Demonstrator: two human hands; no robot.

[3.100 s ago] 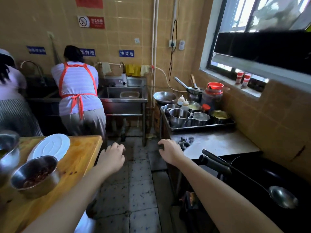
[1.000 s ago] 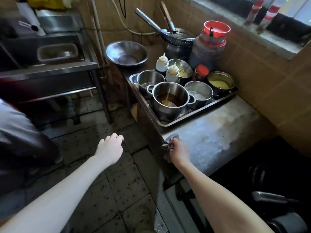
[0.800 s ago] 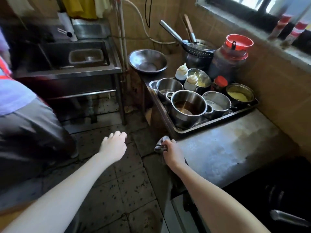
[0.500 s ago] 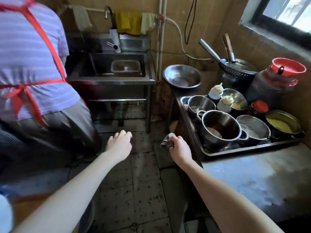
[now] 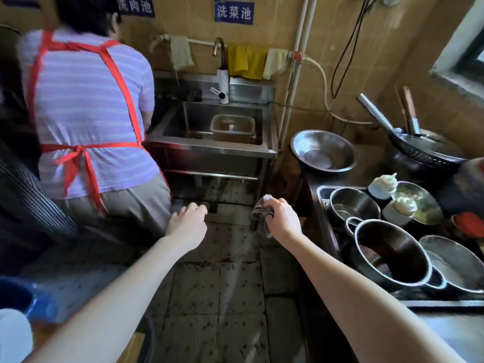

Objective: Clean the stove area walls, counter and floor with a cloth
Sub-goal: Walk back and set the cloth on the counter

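Up and left of the left hand there's a person in a red apron, back turned. The left hand's hanging over the tiled floor, fingers loosely curled, nothing in it. Straight ahead, past the gap between both hands, is the steel sink. The right hand is bunched around a dark cloth, up in the air, apart from the left. Just right of it sits a tray full of steel pots.
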